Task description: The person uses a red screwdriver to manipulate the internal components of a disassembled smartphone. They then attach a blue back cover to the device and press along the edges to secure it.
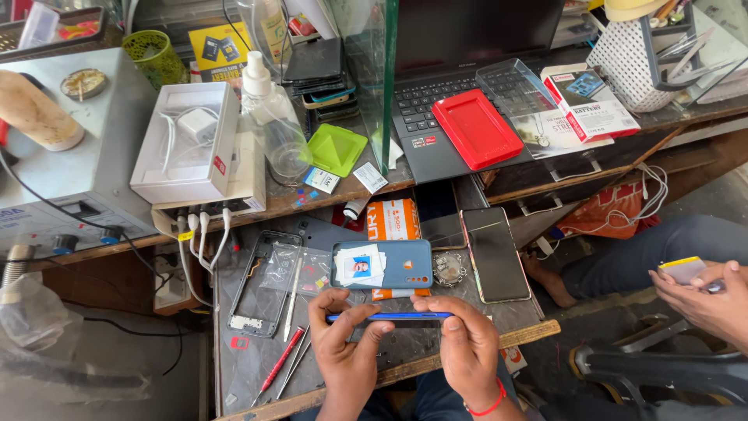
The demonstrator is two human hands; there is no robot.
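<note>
Both hands are working low over the dark work tray (249,366): left hand (343,343) and right hand (467,347) are pinching a thin blue phone (389,316) edge-on between them, fingers closed narrow on its ends, thumbs underneath. The phone is hovering just above the tray, right in front of a blue-grey phone back cover (405,261) that is carrying a small photo card (360,267). A black smartphone (495,253) is lying face up just right of that cover. A bare phone frame (261,284) is lying at the tray's left, with a red-handled screwdriver (280,360) and tweezers (296,360) beside it. Further back, a red case (475,129) is resting on a laptop (436,117). At far right another person's hands (701,300) are holding a yellow-edged item; too small to tell what.
</note>
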